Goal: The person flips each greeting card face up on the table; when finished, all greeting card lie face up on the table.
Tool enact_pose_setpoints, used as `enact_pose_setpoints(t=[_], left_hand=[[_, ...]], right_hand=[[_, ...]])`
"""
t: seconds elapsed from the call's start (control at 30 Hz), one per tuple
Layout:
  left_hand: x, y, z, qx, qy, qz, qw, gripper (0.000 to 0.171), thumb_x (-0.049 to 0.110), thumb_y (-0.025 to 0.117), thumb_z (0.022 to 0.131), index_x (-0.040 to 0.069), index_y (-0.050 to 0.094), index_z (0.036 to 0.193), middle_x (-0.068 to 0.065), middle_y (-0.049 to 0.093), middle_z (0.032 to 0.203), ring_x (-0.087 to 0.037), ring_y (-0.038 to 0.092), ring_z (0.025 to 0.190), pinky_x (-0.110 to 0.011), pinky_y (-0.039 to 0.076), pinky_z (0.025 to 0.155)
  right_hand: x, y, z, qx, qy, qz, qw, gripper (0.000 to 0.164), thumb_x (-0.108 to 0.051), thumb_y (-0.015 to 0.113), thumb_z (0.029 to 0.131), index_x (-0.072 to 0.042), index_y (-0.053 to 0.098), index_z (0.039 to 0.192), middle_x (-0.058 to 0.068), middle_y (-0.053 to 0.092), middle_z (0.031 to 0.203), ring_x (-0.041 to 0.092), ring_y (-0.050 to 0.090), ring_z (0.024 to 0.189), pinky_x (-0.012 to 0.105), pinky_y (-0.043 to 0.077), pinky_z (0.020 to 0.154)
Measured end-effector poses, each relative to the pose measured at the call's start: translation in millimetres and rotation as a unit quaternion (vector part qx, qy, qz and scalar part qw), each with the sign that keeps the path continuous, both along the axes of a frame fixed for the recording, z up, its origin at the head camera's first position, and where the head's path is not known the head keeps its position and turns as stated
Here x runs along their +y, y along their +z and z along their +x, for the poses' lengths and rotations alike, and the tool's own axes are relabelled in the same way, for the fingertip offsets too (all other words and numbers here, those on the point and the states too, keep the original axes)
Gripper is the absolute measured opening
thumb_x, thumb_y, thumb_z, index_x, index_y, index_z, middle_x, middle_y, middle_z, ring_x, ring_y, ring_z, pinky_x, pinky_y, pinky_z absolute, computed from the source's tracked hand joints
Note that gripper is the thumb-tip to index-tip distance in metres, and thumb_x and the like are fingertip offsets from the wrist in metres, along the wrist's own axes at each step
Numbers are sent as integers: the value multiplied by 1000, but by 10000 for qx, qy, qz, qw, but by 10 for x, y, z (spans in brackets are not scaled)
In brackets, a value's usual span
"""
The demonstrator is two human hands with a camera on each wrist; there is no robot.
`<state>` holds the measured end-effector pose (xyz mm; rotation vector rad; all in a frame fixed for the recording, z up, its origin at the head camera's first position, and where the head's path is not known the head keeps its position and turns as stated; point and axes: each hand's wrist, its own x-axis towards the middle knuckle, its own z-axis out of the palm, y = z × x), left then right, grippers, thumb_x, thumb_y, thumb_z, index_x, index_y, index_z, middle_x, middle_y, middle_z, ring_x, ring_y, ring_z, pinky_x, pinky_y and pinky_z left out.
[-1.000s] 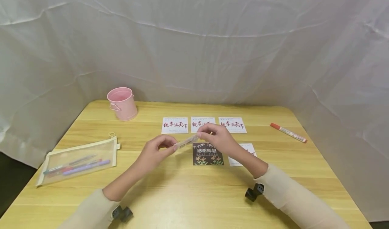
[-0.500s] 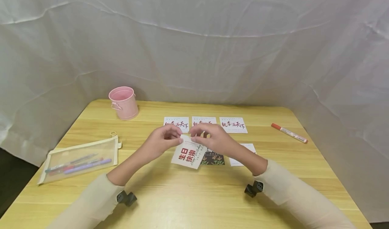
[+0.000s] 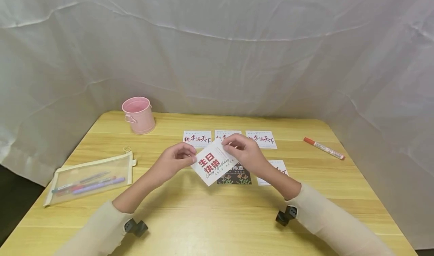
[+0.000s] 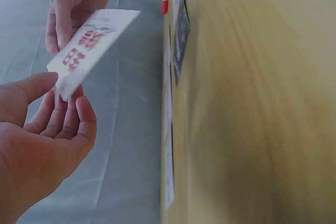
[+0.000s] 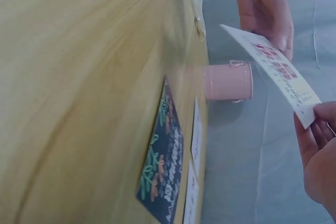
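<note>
A white birthday card [image 3: 213, 162] with red characters and script lettering is held up above the table, tilted. My left hand [image 3: 174, 160] pinches its left corner between thumb and fingers, as the left wrist view also shows. With thumb and fingertips my right hand [image 3: 246, 153] grips the card's upper right corner. Below it lies a black card [image 3: 234, 179] with drawn flowers, partly covered by the held card. Beyond the hands, white cards with red lettering stand in a row: a left one [image 3: 196, 139], a middle one partly hidden, and a right one [image 3: 262, 139].
Another white card [image 3: 278, 166] lies partly under the right forearm. A pink bucket [image 3: 139, 116] stands at the back left. Front left is a zip pouch [image 3: 89, 177] with several pens. An orange-red marker [image 3: 323, 148] lies at the right. A pale curtain surrounds the table [image 3: 210, 222].
The birthday card, first seen nearly edge-on, has been tipped to show its lettered face, then turned. My hands came close together at its top edge and have since moved apart to two corners.
</note>
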<state>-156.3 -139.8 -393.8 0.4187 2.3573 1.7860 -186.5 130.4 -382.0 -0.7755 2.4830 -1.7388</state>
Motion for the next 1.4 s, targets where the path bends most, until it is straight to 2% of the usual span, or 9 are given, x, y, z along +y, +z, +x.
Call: enact_pose_setpoints(t=[0.1, 0.2, 0.27, 0.4, 0.5, 0.73, 0.9, 1.13, 1.4], left_hand=[[-70, -40, 13, -105, 47, -3, 9999, 22, 10, 70, 93, 1, 64, 112, -12, 68, 103, -22, 64, 94, -30, 57, 85], [-128, -73, 11, -203, 61, -37, 9998, 22, 9, 69, 93, 0, 65, 113, -13, 68, 105, -22, 64, 95, -33, 57, 87], [-169, -90, 0, -271, 43, -107, 9996, 22, 9, 68, 94, 0, 66, 113, -14, 69, 106, -22, 65, 97, -36, 57, 89], [-276, -116, -56, -399, -79, -436, 9982, 21, 10, 66, 95, 2, 68, 114, -13, 70, 111, -23, 65, 101, -42, 55, 93], [-347, -128, -138, -386, -97, -814, 9959, 19, 11, 66, 96, 5, 71, 113, -10, 71, 110, -21, 64, 102, -38, 55, 90], [-453, -230, -431, -90, -216, -1478, 9887, 15, 7, 66, 95, 5, 74, 107, -10, 71, 101, -21, 62, 96, -31, 53, 84], [-478, -317, -572, 53, -272, -1783, 9836, 16, 5, 67, 94, 2, 74, 107, -11, 72, 102, -20, 63, 95, -31, 53, 85], [-443, -389, -675, 249, -454, -2173, 9747, 14, 2, 67, 93, 1, 74, 105, -10, 73, 100, -18, 63, 91, -33, 52, 85], [-396, -405, -694, 51, -477, -2442, 9685, 11, 0, 65, 92, 1, 74, 98, -7, 70, 91, -16, 57, 83, -30, 48, 79]], right_hand=[[11, -18, -24, -272, 24, -49, 9996, 26, -8, 67, 95, -10, 65, 121, 10, 69, 111, 23, 70, 85, 32, 60, 69], [0, -46, -53, -548, 280, 150, 9980, 46, -10, 67, 95, -17, 56, 139, 10, 64, 122, 23, 69, 98, 33, 60, 79], [-21, -81, -69, -570, 485, 399, 9964, 50, -13, 68, 95, -21, 54, 143, 8, 63, 123, 22, 69, 102, 34, 60, 82], [-98, -165, -95, -292, 669, 943, 9929, 34, -19, 67, 97, -20, 64, 131, 4, 68, 107, 17, 69, 91, 35, 60, 77], [-174, -234, -145, -228, 729, 1255, 9892, 29, -18, 68, 96, -15, 67, 125, 1, 69, 98, 15, 67, 85, 34, 58, 74], [-365, -414, -323, -552, 649, 1873, 9786, 28, -19, 72, 92, -15, 68, 120, -2, 68, 94, 14, 63, 85, 30, 56, 74], [-452, -504, -425, -621, 542, 2267, 9705, 27, -19, 73, 91, -15, 69, 117, -3, 69, 98, 13, 63, 89, 29, 55, 76], [-475, -568, -489, -606, 388, 2607, 9627, 29, -18, 74, 90, -13, 69, 118, -1, 70, 104, 13, 64, 93, 29, 55, 79], [-511, -628, -497, -281, 376, 3004, 9527, 27, -17, 75, 90, -13, 71, 116, -2, 69, 105, 12, 62, 93, 28, 54, 82]])
